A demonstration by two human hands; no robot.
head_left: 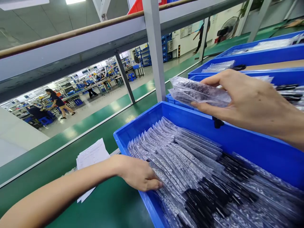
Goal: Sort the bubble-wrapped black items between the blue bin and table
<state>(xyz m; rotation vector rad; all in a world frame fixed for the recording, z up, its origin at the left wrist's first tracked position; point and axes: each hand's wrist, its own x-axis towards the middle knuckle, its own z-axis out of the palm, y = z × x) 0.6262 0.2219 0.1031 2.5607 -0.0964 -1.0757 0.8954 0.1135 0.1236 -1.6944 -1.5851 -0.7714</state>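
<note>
A blue bin [140, 122] holds rows of clear plastic-wrapped packets [175, 158] with black parts showing among them. My right hand [247, 101] is raised over the bin's far right side, thumb and fingers closed round a bundle of wrapped packets [197, 91]. Down at the bin's left edge, my left hand [140, 174] reaches over the rim and rests against the nearest packets. Its fingers are bent together, and their tips are partly hidden among the wrapping, so what they hold cannot be made out.
More blue bins [206, 65] with wrapped items stand behind at the right. White papers [92, 155] lie on the green table [118, 202]. A grey metal post [154, 50] rises behind the bin. People are in the distance.
</note>
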